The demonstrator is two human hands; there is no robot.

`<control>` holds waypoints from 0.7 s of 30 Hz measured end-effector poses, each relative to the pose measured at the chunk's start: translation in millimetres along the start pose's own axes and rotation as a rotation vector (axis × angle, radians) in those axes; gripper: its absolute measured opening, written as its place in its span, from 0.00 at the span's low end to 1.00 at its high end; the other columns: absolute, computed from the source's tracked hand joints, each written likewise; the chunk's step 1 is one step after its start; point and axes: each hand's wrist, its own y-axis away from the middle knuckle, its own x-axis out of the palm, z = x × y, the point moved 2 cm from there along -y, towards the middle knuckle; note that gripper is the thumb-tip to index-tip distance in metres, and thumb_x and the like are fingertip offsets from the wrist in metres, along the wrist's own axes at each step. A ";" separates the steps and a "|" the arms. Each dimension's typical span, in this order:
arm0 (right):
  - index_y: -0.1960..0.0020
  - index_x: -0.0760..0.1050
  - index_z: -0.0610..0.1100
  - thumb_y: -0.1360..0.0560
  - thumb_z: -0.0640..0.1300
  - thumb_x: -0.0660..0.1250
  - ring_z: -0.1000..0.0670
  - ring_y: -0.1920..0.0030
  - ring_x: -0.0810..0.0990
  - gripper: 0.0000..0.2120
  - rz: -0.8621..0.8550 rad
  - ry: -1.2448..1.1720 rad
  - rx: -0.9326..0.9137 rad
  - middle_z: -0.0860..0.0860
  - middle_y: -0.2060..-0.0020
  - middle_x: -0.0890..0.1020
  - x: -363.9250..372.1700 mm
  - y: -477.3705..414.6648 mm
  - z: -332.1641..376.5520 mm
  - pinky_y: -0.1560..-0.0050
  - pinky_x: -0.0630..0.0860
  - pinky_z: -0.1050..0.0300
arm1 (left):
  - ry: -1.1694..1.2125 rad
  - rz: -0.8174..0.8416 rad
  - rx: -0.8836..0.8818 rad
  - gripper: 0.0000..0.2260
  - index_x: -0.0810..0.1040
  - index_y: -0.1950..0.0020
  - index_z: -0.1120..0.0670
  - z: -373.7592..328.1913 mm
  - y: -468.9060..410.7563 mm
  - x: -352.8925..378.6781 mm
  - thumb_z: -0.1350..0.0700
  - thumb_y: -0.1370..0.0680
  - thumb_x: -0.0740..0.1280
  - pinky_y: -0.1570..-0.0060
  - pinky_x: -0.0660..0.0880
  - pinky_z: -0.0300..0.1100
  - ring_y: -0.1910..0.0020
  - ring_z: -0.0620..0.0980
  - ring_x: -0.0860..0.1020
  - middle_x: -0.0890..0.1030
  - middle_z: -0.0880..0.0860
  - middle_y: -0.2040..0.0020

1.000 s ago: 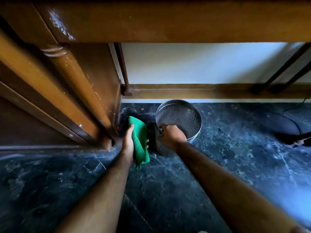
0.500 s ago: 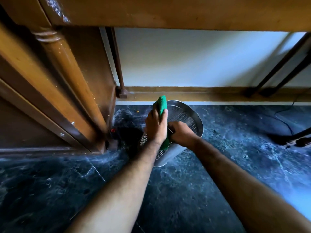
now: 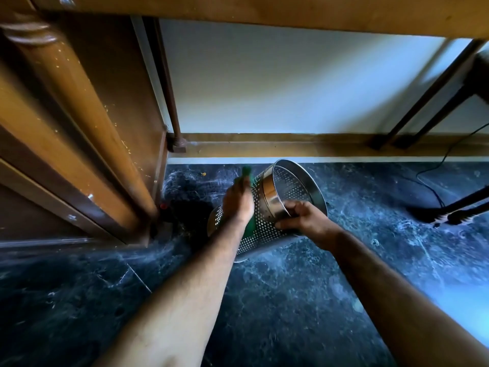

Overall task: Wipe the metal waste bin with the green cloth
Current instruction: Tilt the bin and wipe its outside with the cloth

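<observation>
The metal waste bin (image 3: 287, 193) is a perforated steel cylinder, tilted so its open mouth faces up and to the right on the dark marble floor. My right hand (image 3: 304, 219) grips the near edge of its rim. My left hand (image 3: 238, 205) presses the green cloth (image 3: 247, 172) flat against the bin's left outer wall. Most of the cloth is hidden under that hand; green shows above the fingers and below the wrist.
A wooden table leg and side panel (image 3: 87, 128) stand close to the left of the bin. A wooden rail (image 3: 291, 148) runs along the white wall behind. Dark chair legs (image 3: 455, 210) and a black cable (image 3: 434, 192) lie at the right.
The bin has tipped from upright to leaning right, held by my right hand. My left hand brought the cloth from the floor beside the bin onto its side wall.
</observation>
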 end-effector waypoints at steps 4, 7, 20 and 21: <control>0.44 0.84 0.43 0.32 0.25 0.72 0.51 0.48 0.85 0.21 0.032 0.029 0.044 0.48 0.50 0.88 -5.0 9.6 -7.3 0.47 0.81 0.58 | -0.013 0.101 0.248 0.26 0.78 0.52 0.44 -55.2 5.9 9.6 0.29 0.23 0.48 0.70 0.69 0.37 0.70 0.47 0.80 0.82 0.49 0.64; 0.44 0.83 0.42 0.33 0.22 0.71 0.46 0.49 0.84 0.24 -0.014 0.080 0.094 0.42 0.49 0.87 -16.2 18.1 -13.4 0.45 0.82 0.50 | 0.008 -0.006 0.411 0.24 0.78 0.41 0.46 -41.4 22.6 7.1 0.33 0.21 0.52 0.67 0.70 0.35 0.60 0.40 0.80 0.83 0.45 0.53; 0.38 0.78 0.37 0.27 0.30 0.72 0.42 0.52 0.84 0.18 -0.210 -0.008 -0.013 0.36 0.47 0.86 13.8 9.6 20.4 0.47 0.81 0.43 | -0.103 0.081 -0.002 0.32 0.76 0.32 0.48 53.9 9.3 -20.1 0.31 0.20 0.44 0.38 0.76 0.57 0.41 0.62 0.81 0.81 0.60 0.36; 0.40 0.80 0.37 0.27 0.29 0.71 0.41 0.52 0.82 0.16 -0.217 -0.043 -0.003 0.35 0.47 0.85 15.2 8.5 21.8 0.46 0.79 0.41 | -0.058 0.085 0.024 0.33 0.77 0.33 0.46 35.7 9.4 -14.9 0.29 0.21 0.44 0.44 0.79 0.54 0.46 0.59 0.83 0.83 0.57 0.40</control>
